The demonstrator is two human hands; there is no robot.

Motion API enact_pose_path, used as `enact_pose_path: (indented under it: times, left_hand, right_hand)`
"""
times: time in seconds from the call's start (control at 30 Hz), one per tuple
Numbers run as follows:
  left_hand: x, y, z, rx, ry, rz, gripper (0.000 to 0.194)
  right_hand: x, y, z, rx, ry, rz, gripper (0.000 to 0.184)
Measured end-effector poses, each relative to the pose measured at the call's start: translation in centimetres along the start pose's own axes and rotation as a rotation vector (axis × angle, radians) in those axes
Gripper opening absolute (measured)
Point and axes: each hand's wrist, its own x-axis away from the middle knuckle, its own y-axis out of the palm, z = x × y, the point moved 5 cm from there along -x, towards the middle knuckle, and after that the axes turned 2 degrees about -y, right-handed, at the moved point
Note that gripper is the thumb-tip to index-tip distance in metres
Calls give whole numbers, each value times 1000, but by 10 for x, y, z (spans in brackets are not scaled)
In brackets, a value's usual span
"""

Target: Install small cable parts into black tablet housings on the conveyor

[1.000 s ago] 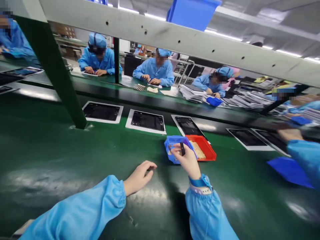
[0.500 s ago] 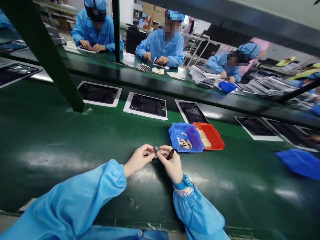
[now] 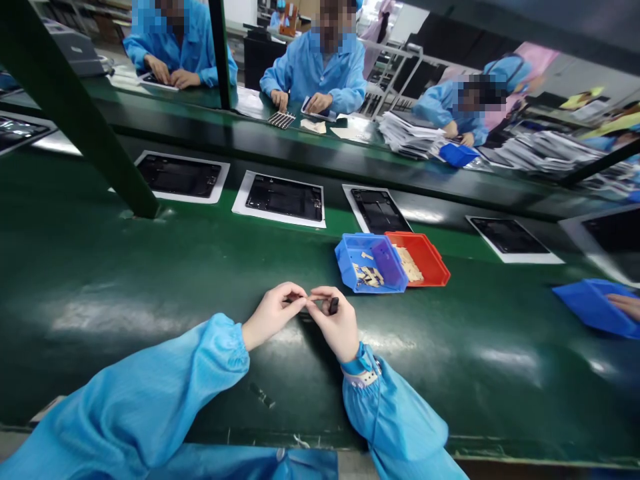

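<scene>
A person's bare left hand (image 3: 274, 315), fingertips pinched together, contents hidden, meeting the bare right hand (image 3: 340, 328), which grips a short black stick-like object (image 3: 334, 305) just right of the touching fingertips, open-topped blue plastic bin (image 3: 393, 268) beyond.

Right hand (image 3: 340, 327) shifted from over blue bin (image 3: 389, 259) to meet left hand (image 3: 273, 315), fingers (image 3: 293, 289) now touching, small grey piece since hidden from view, co-worker's hand (image 3: 627, 305) now at far-right blue tray (image 3: 590, 308).

A short black stick-like piece (image 3: 334, 306) in my right hand (image 3: 340, 329), blunt end tilted upward beside my curled fingers, lower part hidden, near the blue bin (image 3: 391, 263).
</scene>
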Motion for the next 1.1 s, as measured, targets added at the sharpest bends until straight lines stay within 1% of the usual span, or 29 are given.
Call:
enact_pose_path:
  times: [0.1,0.17,0.23,0.27,0.33,0.43,0.5,0.53,0.6,0.67,0.77,0.83,0.93,1.1]
  left_hand:
    - [-1,-2,-2,88,-46,30,17]
    - [-2,-5,1,94,-21,67,18]
    - [-1,-8,5,55,24,123,18]
    - [-1,-10,6,45,32,151,18]
    - [1,-11,5,72,12,175,21]
    - [4,-9,3,145,-24,143,23]
    - [5,-8,3,160,-18,122,25]
    - [6,-7,3,162,-15,114,26]
    - [7,-6,3,167,-14,104,25]
    - [7,-5,3,179,-21,98,23]
    - [7,-3,1,206,-43,99,30]
    - [6,-3,0,208,-58,107,26]
    - [6,-4,-1,193,-61,113,21]
    - [6,-4,-3,189,-62,113,22]
  right_hand:
    - [1,2,-2,29,-15,-14,17]
    - [1,1,-3,55,-28,-9,14]
    - [-1,-6,-2,92,-46,42,11]
    - [-3,-13,-1,114,-55,94,11]
    - [-8,-34,1,166,-74,243,12]
    - [-16,-75,9,252,-83,491,16]
    - [-22,-98,17,298,-61,580,19]
    - [-24,-107,21,315,-45,594,21]
    - [-29,-117,29,341,-14,579,23]
    - [-32,-120,33,359,0,550,23]
    - [-32,-119,33,380,2,532,25]
    - [-31,-120,32,393,-4,542,25]
    - [-30,-132,30,421,-16,611,25]
    - [-29,-174,42,507,15,804,29]
